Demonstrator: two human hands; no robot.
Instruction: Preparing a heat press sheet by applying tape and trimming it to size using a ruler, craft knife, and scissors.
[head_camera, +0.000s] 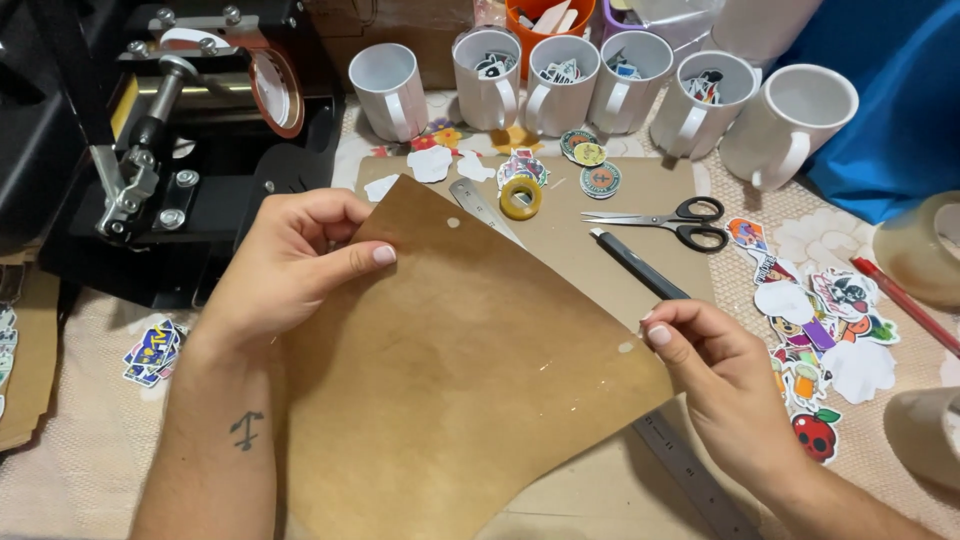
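Note:
Both hands hold a large brown paper sheet (470, 350) lifted above a brown board (590, 230). My left hand (295, 260) pinches the sheet's upper left edge with thumb on top. My right hand (715, 375) pinches its right corner. The sheet has small round holes near its top and right corners. A metal ruler (690, 470) lies under the sheet, showing at the upper edge and at the lower right.
A black mug press (170, 130) stands at the left. Several white mugs (390, 90) line the back. A yellow tape roll (520, 198), scissors (680, 220), a black utility knife (635, 265), a red pen (905, 305) and cut stickers (830, 320) lie around.

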